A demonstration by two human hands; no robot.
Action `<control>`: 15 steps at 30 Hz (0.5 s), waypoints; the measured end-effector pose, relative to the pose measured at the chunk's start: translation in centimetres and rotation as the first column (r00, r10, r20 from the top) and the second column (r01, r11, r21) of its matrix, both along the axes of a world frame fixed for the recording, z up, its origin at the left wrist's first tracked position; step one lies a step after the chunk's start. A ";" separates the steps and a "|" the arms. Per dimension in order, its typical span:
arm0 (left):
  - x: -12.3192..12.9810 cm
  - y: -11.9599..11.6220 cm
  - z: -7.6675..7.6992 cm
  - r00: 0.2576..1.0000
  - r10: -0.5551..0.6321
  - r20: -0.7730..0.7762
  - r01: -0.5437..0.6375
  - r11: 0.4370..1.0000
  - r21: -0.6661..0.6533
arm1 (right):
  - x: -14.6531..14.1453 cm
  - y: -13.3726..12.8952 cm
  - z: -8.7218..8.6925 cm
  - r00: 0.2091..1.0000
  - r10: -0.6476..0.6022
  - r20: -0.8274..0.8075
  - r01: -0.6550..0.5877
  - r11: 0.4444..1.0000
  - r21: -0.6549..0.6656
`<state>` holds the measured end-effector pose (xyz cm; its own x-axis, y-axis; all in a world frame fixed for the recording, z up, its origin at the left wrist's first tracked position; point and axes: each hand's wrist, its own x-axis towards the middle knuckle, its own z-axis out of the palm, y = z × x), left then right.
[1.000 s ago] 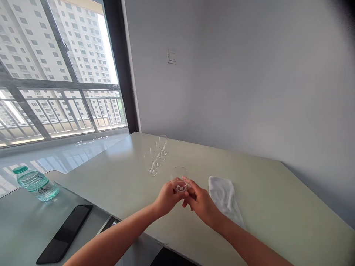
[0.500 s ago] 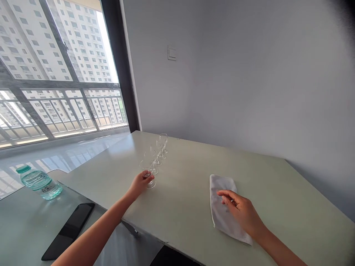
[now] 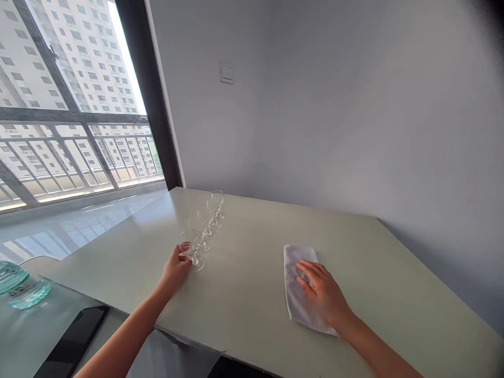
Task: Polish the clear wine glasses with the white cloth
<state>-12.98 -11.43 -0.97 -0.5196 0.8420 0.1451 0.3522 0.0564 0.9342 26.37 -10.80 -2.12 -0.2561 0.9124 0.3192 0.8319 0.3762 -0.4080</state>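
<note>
Several clear stemmed glasses stand upright in a row running away from me on the left half of the table. My left hand [image 3: 178, 265] is beside the nearest stemmed glass [image 3: 197, 261], on its left. Its fingers are apart and partly seen through the bowl; the glass rests on its foot. Whether a fingertip still touches it is hard to make out. On the right, my right hand [image 3: 325, 294] is over a folded white cloth [image 3: 295, 289], palm down with fingers spread and slightly blurred. Contact with the cloth cannot be made out.
A black phone [image 3: 74, 341] and a water bottle [image 3: 25, 289] are on a lower glassy surface at the left. The pale table [image 3: 244, 294] meets a grey wall [image 3: 334, 131] behind. A large window [image 3: 79, 105] is at the far left.
My left hand has loosened from the nearest glass's stem and moved slightly left. My right hand's fingers have spread and lowered over the cloth. The view has turned a little to the right.
</note>
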 end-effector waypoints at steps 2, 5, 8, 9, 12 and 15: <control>0.0 -1.0 -0.2 0.985 0.158 0.067 -0.161 0.987 0.031 | -0.4 0.4 -1.0 0.992 0.001 0.127 -0.002 1.000 0.012; 1.6 -2.9 -0.2 0.948 0.264 0.180 -0.286 0.952 0.109 | -1.8 0.8 -2.0 0.966 0.026 0.257 0.001 0.995 -0.104; 5.4 -4.9 -0.4 0.972 0.099 0.211 -0.128 0.984 0.128 | -4.3 1.7 -2.1 0.954 0.102 0.281 -0.053 0.983 -0.175; 7.0 -5.5 -0.6 0.977 0.027 0.210 -0.056 0.989 0.135 | -5.2 2.2 -2.0 0.953 0.139 0.270 -0.092 0.979 -0.181; 12.1 -6.8 -2.0 0.959 -0.223 0.177 0.208 0.973 0.101 | -7.9 4.4 -1.6 0.939 0.257 0.227 -0.217 0.958 -0.188; 16.0 -7.4 -3.9 0.956 -0.291 0.028 0.289 0.956 0.044 | -9.8 7.7 -1.5 0.918 0.344 0.199 -0.302 0.929 -0.212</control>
